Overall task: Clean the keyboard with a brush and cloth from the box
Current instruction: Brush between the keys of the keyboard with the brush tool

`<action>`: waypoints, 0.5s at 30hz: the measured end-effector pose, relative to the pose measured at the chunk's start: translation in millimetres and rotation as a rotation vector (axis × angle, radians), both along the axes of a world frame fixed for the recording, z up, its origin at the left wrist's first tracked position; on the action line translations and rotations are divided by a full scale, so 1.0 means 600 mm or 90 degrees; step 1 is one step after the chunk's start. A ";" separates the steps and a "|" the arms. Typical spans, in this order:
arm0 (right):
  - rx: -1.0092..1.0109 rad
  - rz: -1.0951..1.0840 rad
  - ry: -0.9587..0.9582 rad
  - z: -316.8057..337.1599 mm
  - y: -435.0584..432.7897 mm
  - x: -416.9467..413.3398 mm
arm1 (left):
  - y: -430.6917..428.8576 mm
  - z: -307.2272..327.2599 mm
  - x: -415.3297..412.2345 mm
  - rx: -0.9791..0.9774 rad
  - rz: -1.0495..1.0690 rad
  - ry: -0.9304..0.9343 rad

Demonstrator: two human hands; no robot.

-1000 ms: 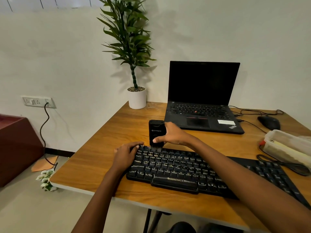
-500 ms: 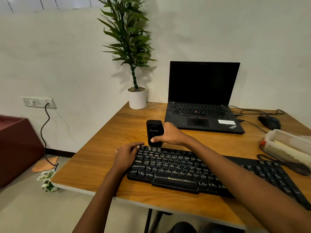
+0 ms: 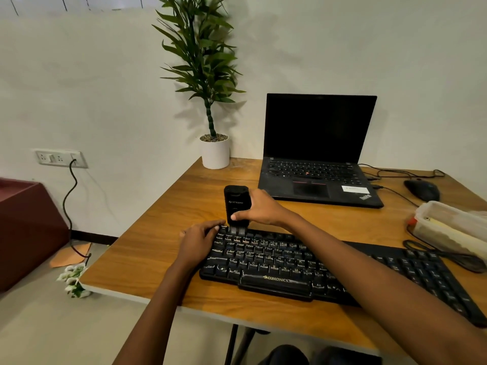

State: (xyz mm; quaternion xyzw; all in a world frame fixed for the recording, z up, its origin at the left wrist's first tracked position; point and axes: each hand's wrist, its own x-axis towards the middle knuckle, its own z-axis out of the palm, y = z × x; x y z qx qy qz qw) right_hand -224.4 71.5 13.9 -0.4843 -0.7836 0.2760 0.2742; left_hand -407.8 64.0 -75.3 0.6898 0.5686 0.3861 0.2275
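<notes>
A black keyboard (image 3: 303,267) lies across the front of the wooden desk (image 3: 163,233). My right hand (image 3: 259,208) grips a black upright brush (image 3: 236,204) whose bristles stand on the keyboard's top-left key row. My left hand (image 3: 199,239) rests on the keyboard's left end, fingers curled over its top-left corner, steadying it. At the right edge sits a clear plastic box (image 3: 453,227) with something pale inside; no cloth can be made out.
An open black laptop (image 3: 316,154) stands behind the keyboard, a potted plant (image 3: 214,151) at the back left corner, a black mouse (image 3: 421,189) and cables at the back right. A dark red cabinet (image 3: 23,227) stands on the floor at left.
The brush and my right hand have slid left along the keyboard's top row, toward the corner. My left hand has stayed on the keyboard's left end.
</notes>
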 end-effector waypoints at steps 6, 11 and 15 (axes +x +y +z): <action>-0.031 0.001 0.039 -0.001 -0.001 -0.003 | -0.002 -0.001 -0.001 0.008 0.005 -0.007; -0.009 -0.017 0.050 0.002 0.002 -0.013 | -0.006 0.003 0.001 -0.011 -0.003 -0.036; 0.007 -0.013 0.015 -0.006 0.006 -0.028 | -0.008 0.003 0.002 -0.009 -0.007 -0.027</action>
